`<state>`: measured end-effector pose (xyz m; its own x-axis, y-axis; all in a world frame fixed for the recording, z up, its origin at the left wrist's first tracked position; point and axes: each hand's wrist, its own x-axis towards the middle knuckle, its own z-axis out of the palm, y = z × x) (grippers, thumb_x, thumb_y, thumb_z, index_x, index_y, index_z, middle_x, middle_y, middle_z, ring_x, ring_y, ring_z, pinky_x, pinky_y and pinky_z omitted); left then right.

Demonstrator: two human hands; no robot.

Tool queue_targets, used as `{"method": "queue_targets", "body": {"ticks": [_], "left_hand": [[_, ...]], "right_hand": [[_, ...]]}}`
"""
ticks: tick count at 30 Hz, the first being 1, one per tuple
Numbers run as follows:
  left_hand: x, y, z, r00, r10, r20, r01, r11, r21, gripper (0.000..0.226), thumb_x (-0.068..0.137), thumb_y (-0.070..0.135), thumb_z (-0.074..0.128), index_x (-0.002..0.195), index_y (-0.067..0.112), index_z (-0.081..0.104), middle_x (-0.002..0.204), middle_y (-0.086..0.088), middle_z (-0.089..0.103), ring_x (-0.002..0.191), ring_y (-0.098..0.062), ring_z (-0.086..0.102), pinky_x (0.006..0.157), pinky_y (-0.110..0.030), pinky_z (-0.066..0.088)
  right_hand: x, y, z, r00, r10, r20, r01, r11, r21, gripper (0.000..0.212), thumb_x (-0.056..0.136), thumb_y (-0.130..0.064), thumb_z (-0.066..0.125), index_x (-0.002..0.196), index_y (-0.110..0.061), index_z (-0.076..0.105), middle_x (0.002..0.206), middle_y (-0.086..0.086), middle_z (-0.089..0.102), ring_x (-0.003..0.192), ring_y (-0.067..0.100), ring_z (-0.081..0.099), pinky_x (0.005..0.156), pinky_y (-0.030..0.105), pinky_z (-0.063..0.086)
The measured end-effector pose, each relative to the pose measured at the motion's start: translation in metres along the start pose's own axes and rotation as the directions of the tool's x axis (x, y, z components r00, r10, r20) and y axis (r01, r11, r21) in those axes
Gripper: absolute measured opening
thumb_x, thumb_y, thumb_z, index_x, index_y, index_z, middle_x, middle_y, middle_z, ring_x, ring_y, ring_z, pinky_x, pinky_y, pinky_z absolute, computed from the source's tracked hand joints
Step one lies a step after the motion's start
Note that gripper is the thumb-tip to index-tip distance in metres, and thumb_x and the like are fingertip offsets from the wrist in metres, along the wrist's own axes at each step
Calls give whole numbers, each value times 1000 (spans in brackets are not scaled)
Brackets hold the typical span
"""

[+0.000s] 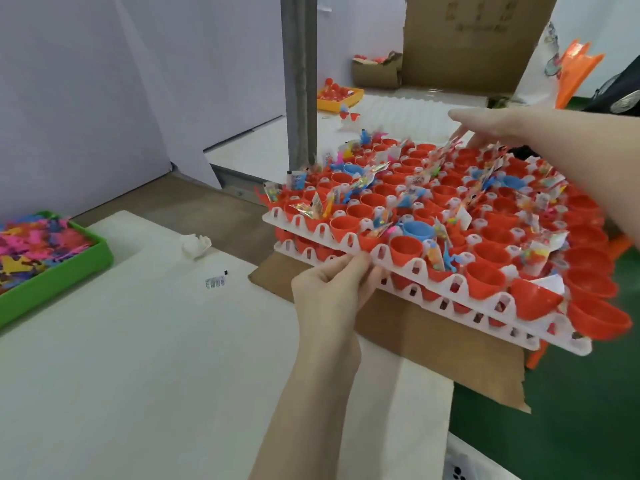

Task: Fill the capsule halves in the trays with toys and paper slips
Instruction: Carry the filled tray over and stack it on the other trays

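A white worktop [138,341] runs along the near left, with pale wall panels behind it and a grey post [299,77] rising at the far middle. The left hand [332,289] has its grip closed on the near-left edge of the upper white tray [346,239], fingers curled under the scalloped rim. The right hand [485,124] reaches to the tray's far edge; I cannot tell how its grip stands. The tray's long axis runs from the far left to the near right, and it sits on a second tray [450,306] over brown cardboard [433,344]. Red capsule halves [485,278] stand mouth-up in it, many holding toys and paper slips [434,254]. A small printed label [215,281] lies on the worktop, its writing too blurred to read. At the far left stands a green bin [62,271] of coloured pieces.
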<state>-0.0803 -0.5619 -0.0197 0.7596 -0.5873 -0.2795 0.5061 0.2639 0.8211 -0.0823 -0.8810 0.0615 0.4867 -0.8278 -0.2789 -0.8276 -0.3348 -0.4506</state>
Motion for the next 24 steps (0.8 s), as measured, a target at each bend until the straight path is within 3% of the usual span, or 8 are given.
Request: {"method": "queue_targets", "body": {"ticks": [4,10,14,19,24], "left_hand": [[3,-1,3,998,12,60,-16,998,58,30,83,0,62,58,12,73,72,-2,73,74,-13,71,57,-16,55],[4,-5,2,994,18,104,-35,986,162,43,86,3,59,48,22,72,67,3,72,81,-10,70,64,-16,56],[8,-6,0,994,36,108,-52,987,151,37,86,4,60,57,21,75,78,1,74,84,-8,69,61,-15,55],[12,-11,7,994,33,104,-49,987,154,38,85,6,59,53,21,74,75,3,74,76,-5,70,54,-12,51],[14,-15,9,990,-5,139,-11,994,112,12,83,7,60,83,6,71,85,-7,74,79,-12,71,65,-18,56]], "right_hand": [[9,6,2,1000,5,-5,-5,1000,22,71,94,-59,10,138,-11,38,139,22,42,132,38,33,112,49,18],[18,13,14,1000,-17,-19,18,999,48,68,96,-54,10,138,-9,38,137,24,42,131,37,34,112,48,16],[19,11,18,1000,-26,-17,27,997,73,67,96,-54,9,138,-11,38,140,23,40,134,36,30,112,48,14],[19,17,11,999,-23,-24,24,998,63,68,95,-56,8,138,-13,38,141,20,40,135,35,29,112,49,11],[20,22,11,999,-32,-27,34,998,49,68,96,-54,10,137,-10,39,141,23,38,134,36,30,111,48,16]]}}
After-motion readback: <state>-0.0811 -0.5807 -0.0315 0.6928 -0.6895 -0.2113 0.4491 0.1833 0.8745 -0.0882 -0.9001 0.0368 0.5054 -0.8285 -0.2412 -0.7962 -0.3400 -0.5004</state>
